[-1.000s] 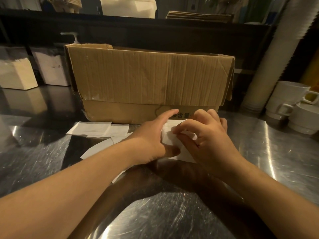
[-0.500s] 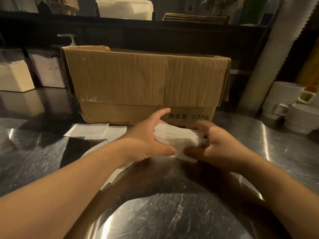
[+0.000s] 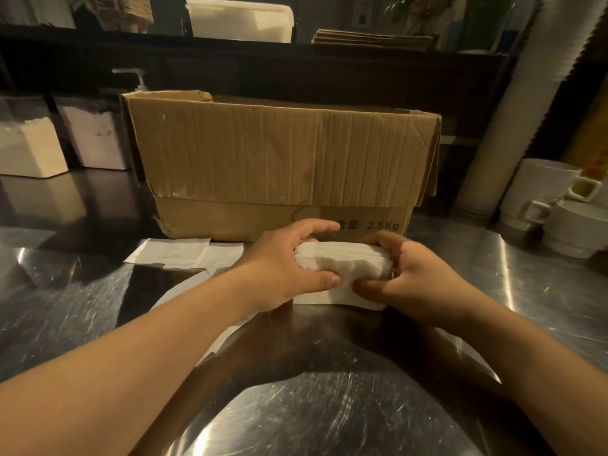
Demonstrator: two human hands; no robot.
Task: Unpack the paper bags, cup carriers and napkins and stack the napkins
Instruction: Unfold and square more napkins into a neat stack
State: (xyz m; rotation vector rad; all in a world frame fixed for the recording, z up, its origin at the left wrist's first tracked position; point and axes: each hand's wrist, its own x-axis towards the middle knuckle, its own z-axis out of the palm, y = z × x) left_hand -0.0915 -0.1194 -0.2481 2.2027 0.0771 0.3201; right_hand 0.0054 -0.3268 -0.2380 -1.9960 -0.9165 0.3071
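Tight quarters up front: cardboard box standing square across the steel counter, its near wall just behind both hands, hardly any gap there. More room toward the camera, a broad run of scratched, shiny steel between the forearms. To the left, open counter as far as two white blocky containers near the back edge. To the right, white mugs and stacked bowls crowding the corner, next to a tall ribbed white column of what look like stacked cups.

Box of corrugated brown card, flap folded down over the front, dented and scuffed, printed "2.5Kg" low on the right. Counter of brushed metal, full of swirl marks and glare. Dark shelf behind, a pale plastic tub on top.

Now the napkins: a thick white wad, soft and fibrous, layered edges showing along the top, held just above the counter in front of the box. Left hand clamped on its left end, thumb underneath, fingers curled over the top. Right hand clamped on the right end, thumb low at the front, fingers wrapped round the end. Loose flat sheets lying on the steel to the left, overlapping, corners askew; more white paper under the wrists.
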